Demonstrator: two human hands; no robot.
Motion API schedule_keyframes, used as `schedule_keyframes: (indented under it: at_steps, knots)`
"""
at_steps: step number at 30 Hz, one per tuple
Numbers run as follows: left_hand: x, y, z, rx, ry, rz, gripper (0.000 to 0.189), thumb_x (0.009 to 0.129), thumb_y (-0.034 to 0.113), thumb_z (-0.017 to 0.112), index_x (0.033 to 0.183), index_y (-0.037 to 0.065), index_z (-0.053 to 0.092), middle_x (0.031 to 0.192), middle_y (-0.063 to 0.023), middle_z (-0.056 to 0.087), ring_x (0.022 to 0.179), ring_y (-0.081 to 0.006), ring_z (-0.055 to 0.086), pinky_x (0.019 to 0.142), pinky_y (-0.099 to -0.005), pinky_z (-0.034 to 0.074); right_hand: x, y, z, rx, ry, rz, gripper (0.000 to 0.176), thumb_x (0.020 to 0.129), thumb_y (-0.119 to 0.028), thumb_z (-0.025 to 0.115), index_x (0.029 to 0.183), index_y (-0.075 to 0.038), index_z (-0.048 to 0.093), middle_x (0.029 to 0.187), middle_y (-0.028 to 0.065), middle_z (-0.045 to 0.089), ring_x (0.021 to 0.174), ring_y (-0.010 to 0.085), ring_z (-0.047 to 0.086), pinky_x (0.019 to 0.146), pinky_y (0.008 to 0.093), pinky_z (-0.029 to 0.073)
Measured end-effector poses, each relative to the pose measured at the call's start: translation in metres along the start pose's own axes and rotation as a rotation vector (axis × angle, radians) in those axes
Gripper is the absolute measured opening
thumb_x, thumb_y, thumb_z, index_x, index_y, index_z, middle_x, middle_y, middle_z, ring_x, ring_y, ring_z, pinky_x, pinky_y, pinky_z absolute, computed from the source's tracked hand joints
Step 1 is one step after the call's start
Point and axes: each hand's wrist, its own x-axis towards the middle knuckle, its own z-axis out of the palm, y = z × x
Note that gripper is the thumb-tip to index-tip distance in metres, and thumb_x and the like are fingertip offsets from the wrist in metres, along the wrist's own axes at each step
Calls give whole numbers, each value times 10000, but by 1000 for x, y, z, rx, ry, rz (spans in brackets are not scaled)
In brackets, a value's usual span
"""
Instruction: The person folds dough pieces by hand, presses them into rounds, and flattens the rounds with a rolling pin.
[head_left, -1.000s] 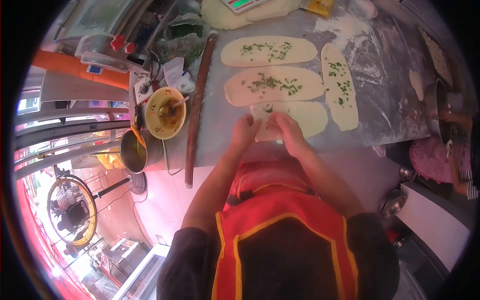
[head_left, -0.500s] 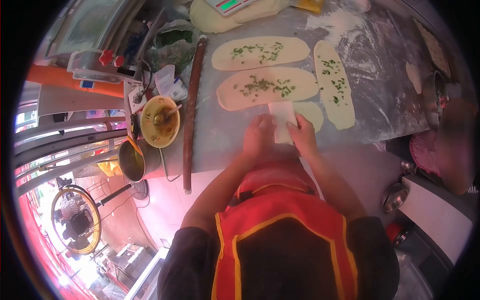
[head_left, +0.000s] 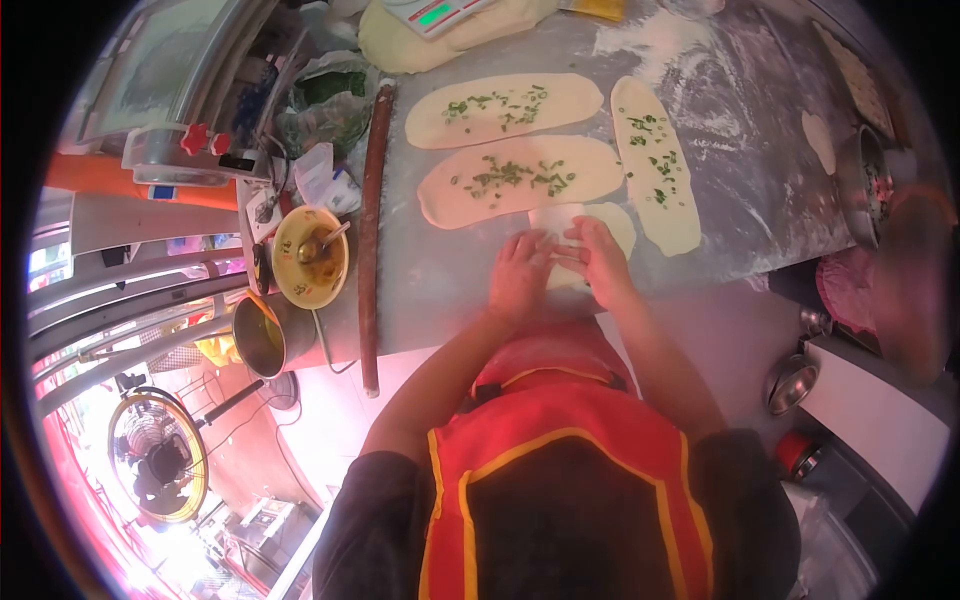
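A pale, smooth rectangular piece [head_left: 556,214], which looks like folded dough, lies at the table's near edge, partly hidden by my fingers. My left hand [head_left: 520,270] rests against its left side, fingers stretched out toward its middle. From the other side my right hand [head_left: 598,260] reaches over it, fingers apart and touching its top. A flat dough piece [head_left: 618,225] shows beside and behind my right hand. Just beyond, two long dough ovals, the nearer one [head_left: 520,185] and the farther one [head_left: 505,110], carry chopped green onion. Another onion-topped dough strip [head_left: 657,165] stands lengthwise to the right.
A long rolling pin [head_left: 374,230] lies left of the dough. Beside it are a yellow bowl [head_left: 296,260] with a spoon and a metal pot [head_left: 262,338]. A scale [head_left: 440,14] sits on a large dough mass [head_left: 400,48]. A metal bowl [head_left: 862,185] stands at right.
My fingers have moved from the sides of the pale piece to lie across its top, and the right hand has shifted farther up and over it. The whole view has shifted slightly.
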Motion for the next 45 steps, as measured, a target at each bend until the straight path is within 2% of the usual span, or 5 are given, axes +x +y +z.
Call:
schedule_keyframes:
  at_steps: [8,14,20,32,45]
  knots:
    - [-1,3,3,-720,6,-749,335,878,121,552,1143,-84,560,1089,-220,624,957,-303,633,834,-368,498,-10,-7,-7,-256,-115,-241,534,980,-349,460,1360,18,378,1367,221,433,1243,350,474,1061,466,348]
    - [2,-14,14,-724,-104,-775,309,877,122,528,1111,-69,593,979,-203,679,906,-256,662,799,-344,508,-28,19,1,-1666,-125,-766,678,904,-367,537,1396,52,330,1457,256,311,1383,393,254,1133,525,175]
    - [0,-22,14,-636,-77,-620,226,903,111,525,1049,-39,609,827,-67,650,661,-112,584,604,-282,499,-39,5,-4,-1683,-139,-779,700,864,-402,598,1427,-65,354,1501,169,287,1402,387,213,1136,554,132]
    - [38,20,3,-48,-269,376,291,769,105,605,1053,49,631,1174,-117,583,1176,-304,499,982,-411,410,-36,15,-31,-1741,-165,-762,534,826,-404,643,1262,-107,563,1434,154,392,1390,415,226,1122,603,120]
    - [54,30,4,-98,-259,292,187,767,74,602,943,60,663,1061,-86,618,1080,-289,534,920,-411,438,-50,-12,-34,-1512,-137,-940,364,818,-260,662,1126,-74,605,1262,135,543,1309,374,375,1085,592,214]
